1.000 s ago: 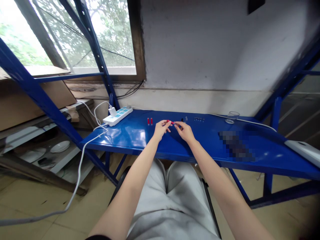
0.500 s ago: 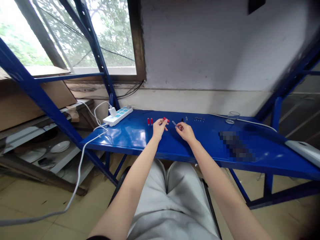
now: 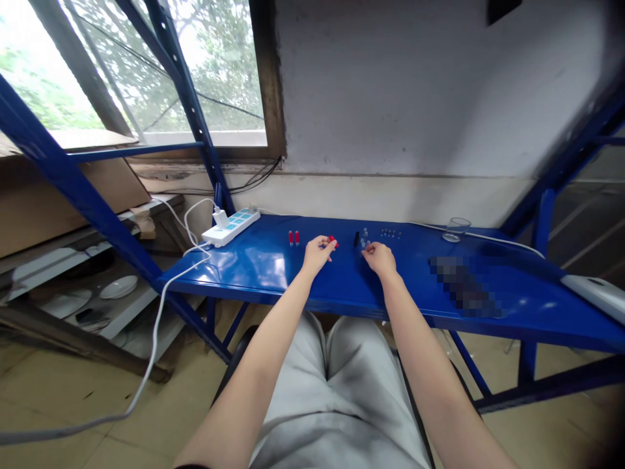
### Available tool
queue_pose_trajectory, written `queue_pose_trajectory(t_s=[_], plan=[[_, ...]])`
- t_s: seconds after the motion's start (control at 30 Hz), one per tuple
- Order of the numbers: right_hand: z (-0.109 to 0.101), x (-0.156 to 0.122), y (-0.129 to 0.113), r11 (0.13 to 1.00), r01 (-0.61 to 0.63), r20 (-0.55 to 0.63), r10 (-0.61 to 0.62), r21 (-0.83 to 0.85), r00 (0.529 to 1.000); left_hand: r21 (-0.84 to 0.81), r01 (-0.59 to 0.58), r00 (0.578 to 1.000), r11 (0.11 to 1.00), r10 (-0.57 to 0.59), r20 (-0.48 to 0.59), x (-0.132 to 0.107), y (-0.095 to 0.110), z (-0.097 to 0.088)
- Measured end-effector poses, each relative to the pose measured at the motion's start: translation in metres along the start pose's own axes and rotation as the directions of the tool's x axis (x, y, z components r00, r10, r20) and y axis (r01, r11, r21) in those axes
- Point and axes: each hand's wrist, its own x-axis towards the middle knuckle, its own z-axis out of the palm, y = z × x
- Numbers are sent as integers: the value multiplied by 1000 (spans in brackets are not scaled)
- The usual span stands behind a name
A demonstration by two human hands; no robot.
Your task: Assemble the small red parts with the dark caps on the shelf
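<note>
My left hand is closed in a pinch on a small red tube, held just above the blue table. To the right, my right hand has its fingertips pinched together at a small clear plastic piece, low over the tabletop; the fingers partly cover it. Just beyond those fingertips lie more clear pieces and a short black cylinder. Two red tubes with clear ends stand side by side left of my left hand.
Several tiny clear or metallic parts form a row at the back. A drinking glass stands back right, with a blurred dark object nearer. A white power strip with a cable lies at the left end.
My right hand has moved right, away from my left, taking the clear piece toward the others beside the black cylinder. My left hand has shifted slightly right, still gripping the red tube.
</note>
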Motion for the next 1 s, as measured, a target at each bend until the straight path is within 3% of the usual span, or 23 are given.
queue_pose_trajectory(t_s=[0.5,0.83,1.0], plan=[[8,8,-4,988,-67,-24,64,-139,998,181,-60,997,982,52,51,-3,-4,7],[4,8,-7,980,-96,-15,95,-173,995,407,-101,991,908,56,121,14,-5,39],[0,-1,-10,976,-112,-11,112,-188,994,522,-29,994,853,-28,102,25,1,57]])
